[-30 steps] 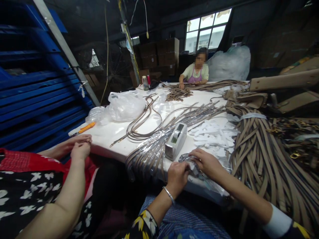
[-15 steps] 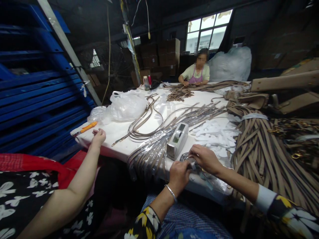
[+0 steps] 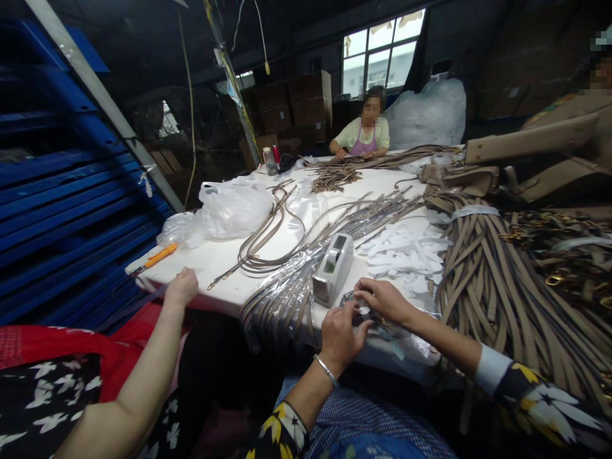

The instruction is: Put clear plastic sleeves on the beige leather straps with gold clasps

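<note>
My left hand (image 3: 340,335), with a silver bangle at the wrist, is at the near table edge. Its fingers and thumb are curled round the near side of a plastic-wrapped strap (image 3: 364,314), a dark coil partly covered by my hands. From the right, my right hand (image 3: 385,299) grips the same coil, fingertips bent down over its top. A small white piece shows between the hands. Just behind my left hand stands a grey tape dispenser (image 3: 333,271). Brown straps in clear plastic (image 3: 282,299) lie left of it, and white paper strips (image 3: 406,252) behind my right hand.
A large pile of brown straps (image 3: 482,274) hangs over the table at right. At left are a co-worker's fist (image 3: 182,287), an orange cutter (image 3: 161,255) and plastic bags (image 3: 234,207). Another person (image 3: 366,131) sits across the white table (image 3: 215,255).
My left thumb has moved apart from the fingertips, and a white piece now shows between my hands. The neighbour's hand has closed and lowered. The whole view has shifted slightly.
</note>
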Available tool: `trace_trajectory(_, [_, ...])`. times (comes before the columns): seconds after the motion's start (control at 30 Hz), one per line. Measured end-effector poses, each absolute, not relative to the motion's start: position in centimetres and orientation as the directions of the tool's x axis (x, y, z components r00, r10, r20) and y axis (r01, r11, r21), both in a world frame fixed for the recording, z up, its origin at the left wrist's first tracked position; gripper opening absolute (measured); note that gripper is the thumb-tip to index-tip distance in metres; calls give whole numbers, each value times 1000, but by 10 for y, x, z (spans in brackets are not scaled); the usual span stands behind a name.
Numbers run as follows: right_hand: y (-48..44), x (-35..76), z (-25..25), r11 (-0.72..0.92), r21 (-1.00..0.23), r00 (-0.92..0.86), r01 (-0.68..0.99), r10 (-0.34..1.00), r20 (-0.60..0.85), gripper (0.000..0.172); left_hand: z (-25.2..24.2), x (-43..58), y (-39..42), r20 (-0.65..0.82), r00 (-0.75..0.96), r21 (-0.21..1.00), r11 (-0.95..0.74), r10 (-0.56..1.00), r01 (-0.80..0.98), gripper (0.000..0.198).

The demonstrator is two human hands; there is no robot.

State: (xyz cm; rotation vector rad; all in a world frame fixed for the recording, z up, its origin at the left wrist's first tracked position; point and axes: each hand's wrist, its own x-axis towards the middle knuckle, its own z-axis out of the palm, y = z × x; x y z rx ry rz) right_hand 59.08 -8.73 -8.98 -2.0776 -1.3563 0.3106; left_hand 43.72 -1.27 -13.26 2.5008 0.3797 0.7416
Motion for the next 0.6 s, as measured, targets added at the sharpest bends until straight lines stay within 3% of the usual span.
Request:
trace_trajectory(0.2, [-92, 588, -92, -286, -659, 496, 695, 855, 152, 15, -139, 446, -13, 439, 807, 442, -877, 396, 190, 15])
trace_trajectory(0.5, [-90, 579, -96, -239, -735, 563, 634, 794, 228, 16, -143, 439, -22, 498, 803, 513, -858, 329, 33, 17])
trace_trajectory(0.6, [-96, 572, -92, -188, -758, 560, 625, 785, 267, 14, -137, 437, -20, 455, 832, 520, -853, 317, 41, 14])
